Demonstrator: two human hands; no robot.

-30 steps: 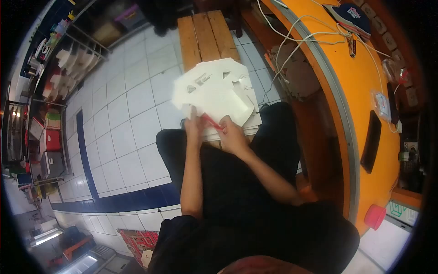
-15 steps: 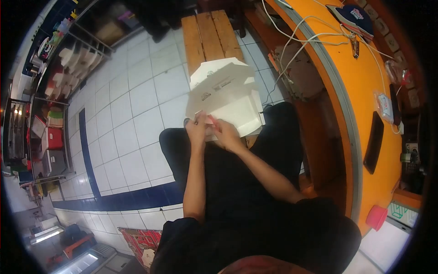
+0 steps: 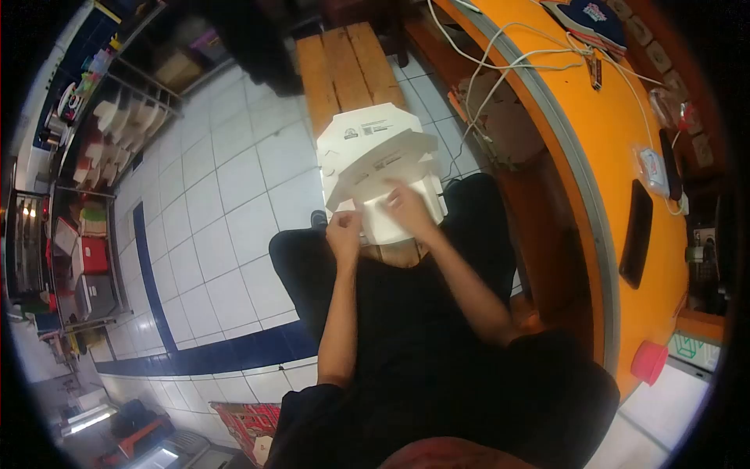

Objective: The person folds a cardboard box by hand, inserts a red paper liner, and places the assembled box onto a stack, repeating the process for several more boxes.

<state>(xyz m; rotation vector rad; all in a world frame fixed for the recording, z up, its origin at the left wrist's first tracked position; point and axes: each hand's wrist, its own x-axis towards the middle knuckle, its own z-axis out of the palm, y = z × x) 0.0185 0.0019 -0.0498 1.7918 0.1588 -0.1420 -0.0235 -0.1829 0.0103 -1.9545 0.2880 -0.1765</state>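
Note:
A white cardboard box with small dark print (image 3: 367, 130) lies on a wooden bench (image 3: 344, 66) between my knees. Its printed panels stand raised at the far side. My left hand (image 3: 344, 231) is closed at the near left corner of the box, with its fingers pinched on the cardboard edge. Over the box's inside is my right hand (image 3: 408, 211), blurred by motion, so its fingers and anything in them cannot be made out.
An orange counter (image 3: 578, 156) curves along the right, bearing white cables, a cap (image 3: 590, 19), a dark long object (image 3: 638, 234) and a pink cup (image 3: 648, 363). Shelves with white boxes (image 3: 129, 117) stand at the left. A person's dark legs (image 3: 262, 39) are beyond the bench.
My hands have moved apart, the right one going right and up over the box. More of the far printed panel shows. The person's dark legs beyond the bench have shifted.

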